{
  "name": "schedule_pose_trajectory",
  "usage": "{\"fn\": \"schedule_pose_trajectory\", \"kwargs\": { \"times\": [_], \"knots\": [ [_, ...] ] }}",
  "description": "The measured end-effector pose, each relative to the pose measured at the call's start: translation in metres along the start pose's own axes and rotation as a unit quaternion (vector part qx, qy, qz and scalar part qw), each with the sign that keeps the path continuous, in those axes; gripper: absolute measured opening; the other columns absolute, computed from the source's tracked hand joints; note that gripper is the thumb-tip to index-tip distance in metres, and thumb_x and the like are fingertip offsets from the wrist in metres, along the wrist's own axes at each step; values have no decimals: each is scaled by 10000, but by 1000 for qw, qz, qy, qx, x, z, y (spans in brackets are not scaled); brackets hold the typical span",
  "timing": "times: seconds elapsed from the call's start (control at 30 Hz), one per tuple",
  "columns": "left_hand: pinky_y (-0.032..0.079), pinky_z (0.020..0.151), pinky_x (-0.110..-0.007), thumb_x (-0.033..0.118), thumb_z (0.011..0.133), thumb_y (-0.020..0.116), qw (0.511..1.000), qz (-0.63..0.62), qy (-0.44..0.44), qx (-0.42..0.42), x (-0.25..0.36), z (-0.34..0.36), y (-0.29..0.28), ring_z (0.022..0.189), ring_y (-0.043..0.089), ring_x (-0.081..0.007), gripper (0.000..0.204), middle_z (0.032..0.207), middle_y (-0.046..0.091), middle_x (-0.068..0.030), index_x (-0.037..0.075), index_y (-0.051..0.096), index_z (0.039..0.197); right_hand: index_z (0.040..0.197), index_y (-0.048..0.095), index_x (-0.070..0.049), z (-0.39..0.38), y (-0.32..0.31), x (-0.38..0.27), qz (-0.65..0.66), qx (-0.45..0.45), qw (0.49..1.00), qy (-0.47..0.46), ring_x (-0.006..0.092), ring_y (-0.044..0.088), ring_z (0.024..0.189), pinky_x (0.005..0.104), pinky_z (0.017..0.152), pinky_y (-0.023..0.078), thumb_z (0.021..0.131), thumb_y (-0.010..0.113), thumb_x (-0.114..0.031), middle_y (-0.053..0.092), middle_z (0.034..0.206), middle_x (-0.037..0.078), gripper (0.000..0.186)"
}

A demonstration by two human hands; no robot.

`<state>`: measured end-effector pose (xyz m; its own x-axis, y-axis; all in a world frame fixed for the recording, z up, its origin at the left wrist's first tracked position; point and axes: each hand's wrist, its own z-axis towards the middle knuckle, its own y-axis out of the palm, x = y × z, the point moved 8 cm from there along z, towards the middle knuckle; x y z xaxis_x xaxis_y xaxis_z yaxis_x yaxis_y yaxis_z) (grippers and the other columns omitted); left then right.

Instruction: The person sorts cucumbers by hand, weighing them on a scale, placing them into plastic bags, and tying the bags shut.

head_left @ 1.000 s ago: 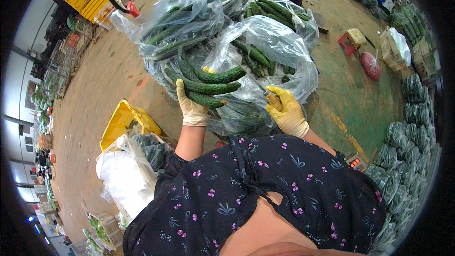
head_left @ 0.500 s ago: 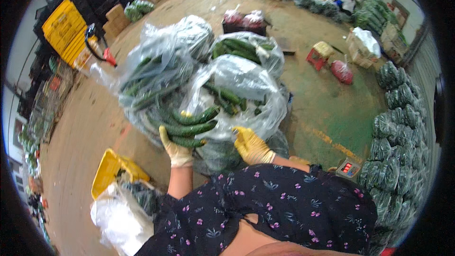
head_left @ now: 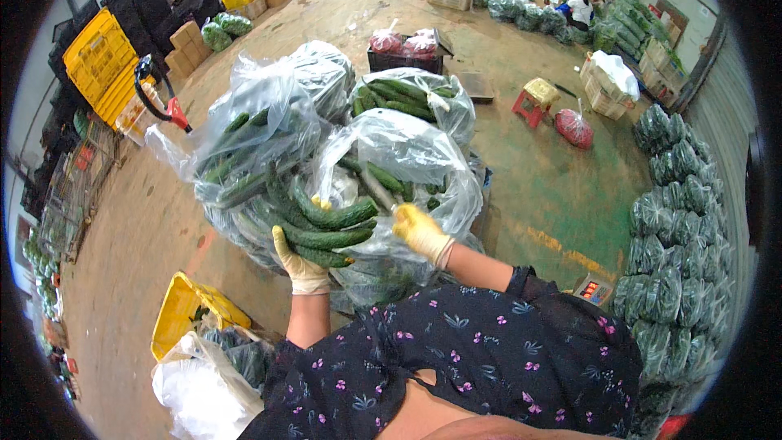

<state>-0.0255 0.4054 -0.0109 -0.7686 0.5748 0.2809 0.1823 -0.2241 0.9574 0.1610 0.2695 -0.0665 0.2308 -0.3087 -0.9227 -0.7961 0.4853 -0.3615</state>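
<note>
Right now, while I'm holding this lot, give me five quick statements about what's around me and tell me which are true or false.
1. The left hand holds several green cucumbers. True.
2. Both hands are without gloves. False: both wear yellowish gloves.
3. The right hand grips a blurred, knife-like tool. True.
4. The yellow crate stands to your right. False: it is on your left.
5. A red stool stands beside a bag of red contents. True.
</note>
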Motion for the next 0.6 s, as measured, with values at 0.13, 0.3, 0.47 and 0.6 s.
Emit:
{"fn": "schedule_pose_trajectory", "kwargs": {
  "times": [0.13,0.3,0.47,0.6],
  "knots": [
    [321,1089,-534,501,840,624,1000,8,10,23,22,-17,-3,1229,465,-393,752,1358,478,-220,37,402,1389,1019,594,-81,37,2,53,394,-192,870,226,102,542,558,233,454,425,865,653,-262,606,748,33,245],
    [231,1124,-555,431,861,625,996,-85,9,-38,59,-46,-16,1311,352,-429,696,1458,341,-250,85,388,1417,1163,574,-79,28,-10,5,95,-102,990,36,83,525,612,238,546,421,965,502,-322,618,761,37,321],
    [218,1132,-547,493,849,607,997,1,74,7,100,-78,-45,1325,349,-399,789,1470,337,-214,96,308,1461,1346,436,-94,49,73,-49,247,-129,958,66,63,446,585,218,495,361,932,542,-287,601,877,27,469],
    [228,1131,-537,501,847,594,994,38,102,12,118,-92,-44,1315,364,-404,808,1466,341,-220,81,288,1465,1371,386,-59,129,141,-28,112,-41,992,32,158,549,733,311,654,463,871,587,-277,615,1007,78,581]
  ]
}}
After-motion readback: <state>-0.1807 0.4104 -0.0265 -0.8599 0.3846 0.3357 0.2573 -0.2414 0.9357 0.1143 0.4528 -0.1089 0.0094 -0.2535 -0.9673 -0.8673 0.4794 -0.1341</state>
